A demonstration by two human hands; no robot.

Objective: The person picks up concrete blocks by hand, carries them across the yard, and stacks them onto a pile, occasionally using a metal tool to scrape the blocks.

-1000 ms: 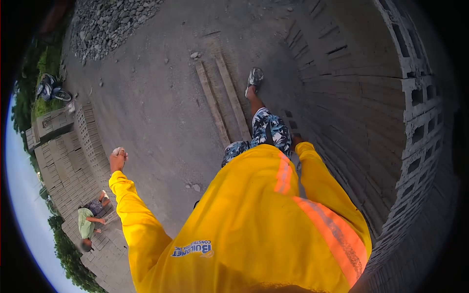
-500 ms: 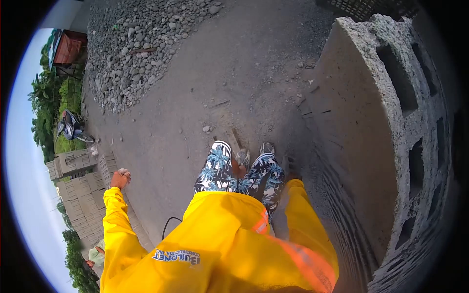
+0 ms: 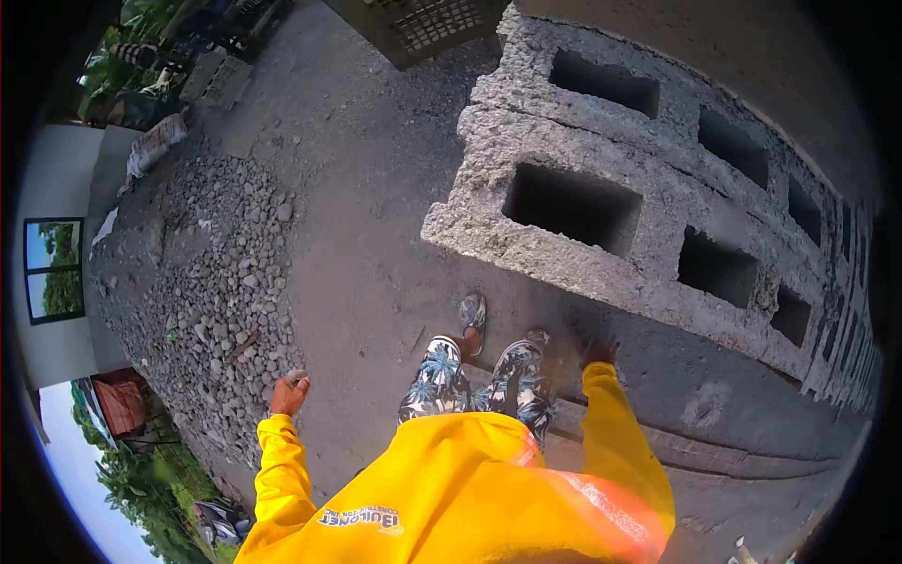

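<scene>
My left hand (image 3: pixel 289 392) hangs out to the left over the ground, its fingers curled in. A pale greyish patch shows at its fingertips; I cannot make out whether it is dust or a small thing held. Low on my right side, my right hand (image 3: pixel 599 353) is in shadow, with its fingers seemingly apart and nothing visible in them. Close beyond it rises a stack of grey hollow concrete blocks (image 3: pixel 573 256), its rectangular holes facing me. The hand looks apart from the stack.
A heap of gravel (image 3: pixel 221 273) spreads on the left, by a white wall with a window (image 3: pixel 54 270). A dark perforated crate (image 3: pixel 437 28) stands beyond the blocks. Long boards (image 3: pixel 695 449) lie at right. A motorcycle (image 3: pixel 221 524) is parked at lower left.
My view has turned to the right, bringing the block stack and crate further into the middle and the white wall into sight. My feet have shifted in a step. Both arms still hang apart.
</scene>
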